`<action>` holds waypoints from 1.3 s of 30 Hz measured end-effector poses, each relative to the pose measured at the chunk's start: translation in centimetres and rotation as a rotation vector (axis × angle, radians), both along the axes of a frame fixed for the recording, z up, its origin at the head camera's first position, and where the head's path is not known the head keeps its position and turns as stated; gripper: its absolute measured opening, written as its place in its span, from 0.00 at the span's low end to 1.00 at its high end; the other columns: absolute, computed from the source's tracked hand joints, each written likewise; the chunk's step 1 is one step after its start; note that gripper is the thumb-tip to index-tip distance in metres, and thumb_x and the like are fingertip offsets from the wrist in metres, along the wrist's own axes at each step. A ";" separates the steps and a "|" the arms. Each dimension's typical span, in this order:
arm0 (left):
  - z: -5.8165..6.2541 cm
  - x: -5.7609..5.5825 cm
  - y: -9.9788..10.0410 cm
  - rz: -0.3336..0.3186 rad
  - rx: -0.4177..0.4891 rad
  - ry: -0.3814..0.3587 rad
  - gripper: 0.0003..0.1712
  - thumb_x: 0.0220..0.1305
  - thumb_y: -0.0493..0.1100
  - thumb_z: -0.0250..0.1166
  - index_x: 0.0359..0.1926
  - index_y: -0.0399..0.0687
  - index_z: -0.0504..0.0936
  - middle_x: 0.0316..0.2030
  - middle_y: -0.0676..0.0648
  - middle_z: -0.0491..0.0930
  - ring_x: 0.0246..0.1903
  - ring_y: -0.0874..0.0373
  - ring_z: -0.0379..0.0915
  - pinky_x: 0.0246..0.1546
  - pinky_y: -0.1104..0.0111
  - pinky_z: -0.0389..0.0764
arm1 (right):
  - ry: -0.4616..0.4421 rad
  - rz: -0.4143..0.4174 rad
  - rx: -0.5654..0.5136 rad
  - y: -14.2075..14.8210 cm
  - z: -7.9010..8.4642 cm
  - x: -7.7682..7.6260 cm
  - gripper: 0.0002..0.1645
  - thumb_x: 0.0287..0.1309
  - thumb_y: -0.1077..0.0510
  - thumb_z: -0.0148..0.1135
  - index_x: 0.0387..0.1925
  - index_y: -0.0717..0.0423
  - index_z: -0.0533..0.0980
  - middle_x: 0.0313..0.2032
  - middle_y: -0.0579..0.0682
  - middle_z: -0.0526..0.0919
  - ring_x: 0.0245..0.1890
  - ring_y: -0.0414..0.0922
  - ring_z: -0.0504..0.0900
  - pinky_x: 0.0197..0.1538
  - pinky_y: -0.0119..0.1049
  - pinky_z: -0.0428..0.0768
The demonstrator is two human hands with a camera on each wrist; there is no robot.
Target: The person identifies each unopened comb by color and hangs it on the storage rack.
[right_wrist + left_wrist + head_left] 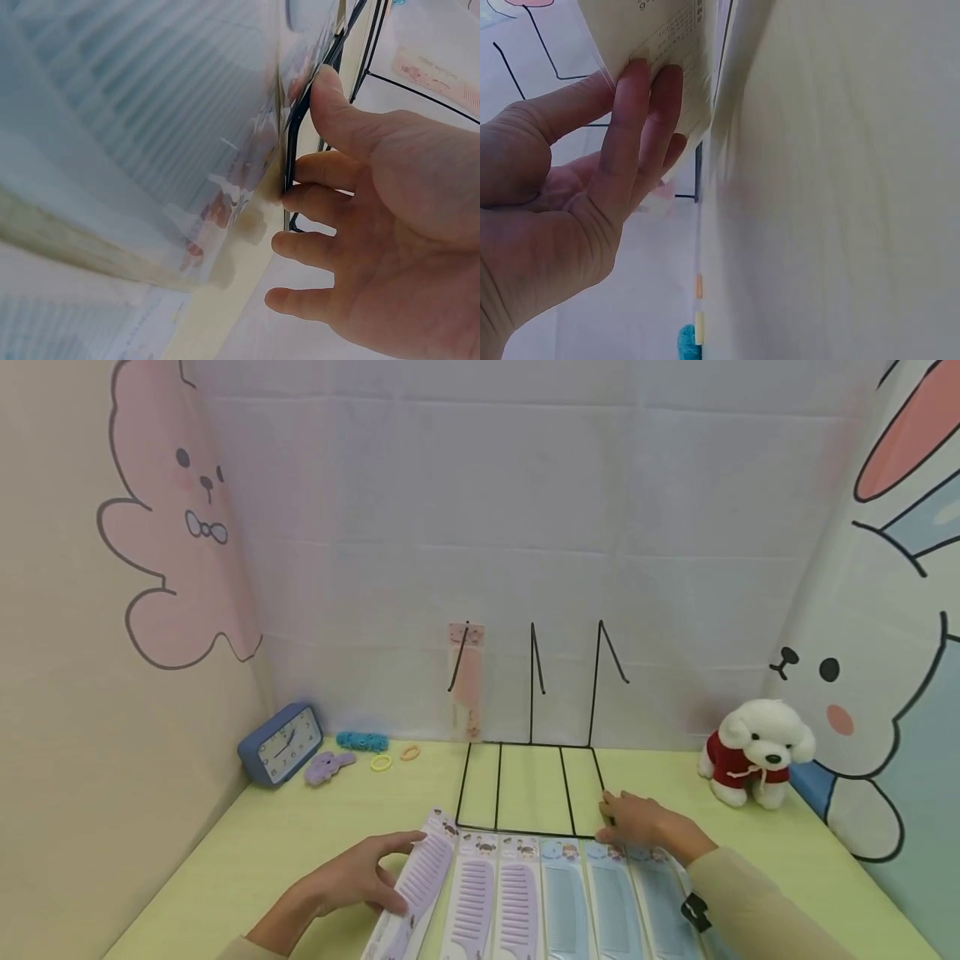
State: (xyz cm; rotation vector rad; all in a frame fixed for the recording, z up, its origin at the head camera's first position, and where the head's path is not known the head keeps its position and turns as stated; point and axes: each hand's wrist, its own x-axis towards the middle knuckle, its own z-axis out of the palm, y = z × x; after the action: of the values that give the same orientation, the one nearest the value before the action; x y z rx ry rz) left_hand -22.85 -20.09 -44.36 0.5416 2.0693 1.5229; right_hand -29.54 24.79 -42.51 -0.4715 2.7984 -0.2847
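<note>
My left hand pinches the side edges of a packaged purple comb, tilted at the left end of a row of combs. The edge of a second pack shows just beneath it. In the left wrist view, the fingertips press on the pack's printed back. My right hand holds the front right corner of a black wire display rack, thumb and fingertips at the wire. Three upright hooks rise from the rack's back; on the left one hangs a pink packaged comb.
More purple packs and several blue comb packs lie side by side before the rack. At the left stand a blue clock, a purple hair clip, a teal bundle and two small rings. A plush dog sits at the right.
</note>
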 end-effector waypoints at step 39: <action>5.1 -0.7 7.2 0.075 0.376 0.315 0.38 0.57 0.31 0.73 0.69 0.37 0.71 0.49 0.39 0.78 0.38 0.56 0.83 0.35 0.66 0.84 | -0.019 -0.015 -0.023 0.3 -0.2 0.0 0.40 0.66 0.45 0.63 0.68 0.70 0.67 0.71 0.70 0.60 0.71 0.71 0.55 0.67 0.66 0.56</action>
State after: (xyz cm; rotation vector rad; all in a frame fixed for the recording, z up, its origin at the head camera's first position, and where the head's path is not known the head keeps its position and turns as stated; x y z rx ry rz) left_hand -23.57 -12.85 -39.26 0.9021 2.0502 1.9967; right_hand -29.54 25.08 -42.66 -0.4505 2.7842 -0.3237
